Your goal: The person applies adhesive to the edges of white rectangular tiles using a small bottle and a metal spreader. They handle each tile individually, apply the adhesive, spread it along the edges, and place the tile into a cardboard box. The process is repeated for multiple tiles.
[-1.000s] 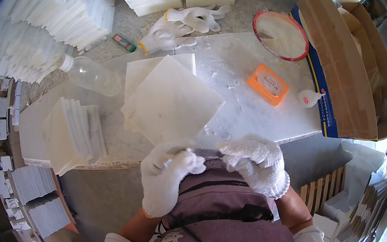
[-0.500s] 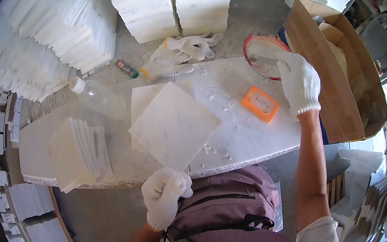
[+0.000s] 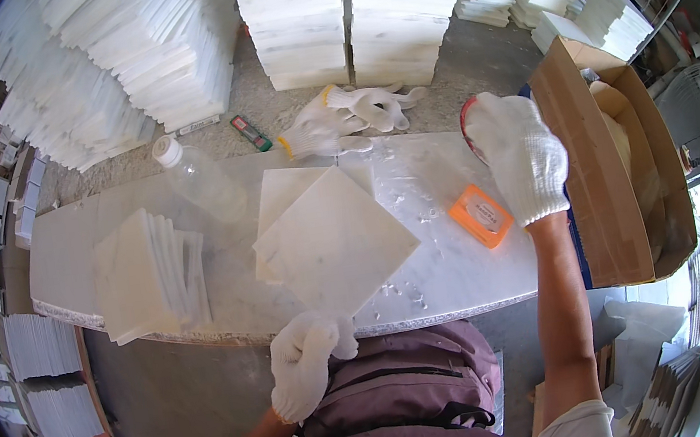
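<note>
Two square white marble-like tiles lie overlapped on the bench, the upper tile [image 3: 340, 242] turned like a diamond over the lower tile [image 3: 278, 186]. My left hand [image 3: 309, 363], in a white knit glove, is curled closed at the upper tile's near corner; whether it grips that corner is hidden. My gloved right hand [image 3: 523, 160] reaches over a round red-rimmed dish [image 3: 470, 132], covering most of it. Its fingers point down and away, closed, and what they hold is hidden. Beside that hand lies an orange rectangular box [image 3: 482, 216] with a pale label.
Several tiles [image 3: 139, 275] lean together at the bench's left, near a clear bottle [image 3: 197, 182]. Spare white gloves [image 3: 332, 123] and a small green-and-red device [image 3: 250, 132] lie behind. A cardboard box [image 3: 599, 174] stands at the right. Tall tile stacks [image 3: 300, 24] rise beyond.
My right hand has moved onto the red-rimmed dish; a thin flat greyish strip seen at its fingers before is now hidden. My left hand stays near the tile corner. The whole view has shifted slightly.
</note>
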`<state>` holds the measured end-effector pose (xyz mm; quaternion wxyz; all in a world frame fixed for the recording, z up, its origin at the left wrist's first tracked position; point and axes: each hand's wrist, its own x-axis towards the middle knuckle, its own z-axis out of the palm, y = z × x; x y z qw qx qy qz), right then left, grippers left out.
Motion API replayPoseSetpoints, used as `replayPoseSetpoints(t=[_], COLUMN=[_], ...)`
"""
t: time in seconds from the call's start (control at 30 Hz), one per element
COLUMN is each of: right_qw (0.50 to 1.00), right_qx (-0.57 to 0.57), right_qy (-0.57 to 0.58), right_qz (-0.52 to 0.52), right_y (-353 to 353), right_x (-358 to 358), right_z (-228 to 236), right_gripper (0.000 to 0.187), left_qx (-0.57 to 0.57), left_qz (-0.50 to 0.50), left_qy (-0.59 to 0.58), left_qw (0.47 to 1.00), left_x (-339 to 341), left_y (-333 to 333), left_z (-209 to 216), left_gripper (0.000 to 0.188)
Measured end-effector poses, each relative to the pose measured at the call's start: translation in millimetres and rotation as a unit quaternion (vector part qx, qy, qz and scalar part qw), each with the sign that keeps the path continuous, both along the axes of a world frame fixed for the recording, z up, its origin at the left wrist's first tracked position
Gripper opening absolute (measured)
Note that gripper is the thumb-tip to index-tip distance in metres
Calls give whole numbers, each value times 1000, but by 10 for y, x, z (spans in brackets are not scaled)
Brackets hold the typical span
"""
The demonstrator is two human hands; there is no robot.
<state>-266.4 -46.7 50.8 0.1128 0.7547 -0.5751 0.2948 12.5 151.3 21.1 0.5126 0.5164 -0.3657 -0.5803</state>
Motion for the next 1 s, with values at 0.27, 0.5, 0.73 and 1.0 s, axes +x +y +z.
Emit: replayPoseSetpoints(t=[0.27,0.5,0.73,1.0], right_qw=[949,950,951,922], right_qx=[202,245,183,55], right_qy=[-242,-184,-245,-381], right_qz=[14,-56,-52,33], right_y=[-517,-875,-883,-103], right_x=[605,963,983,806], right_z=[-824,-998,-838,-61], right_gripper=[37,43,26,15], left_qx=[-63,-162,-182,-126], left_qz=[-7,95,223,309], left_qy=[-69,-129,-274,-377], left_qw=[996,974,918,864], left_x=[-6,246,514,790], left_y=[-33,-83,-318,-1039], left_z=[100,6,-180,-201], left_gripper=[45,44,47,76])
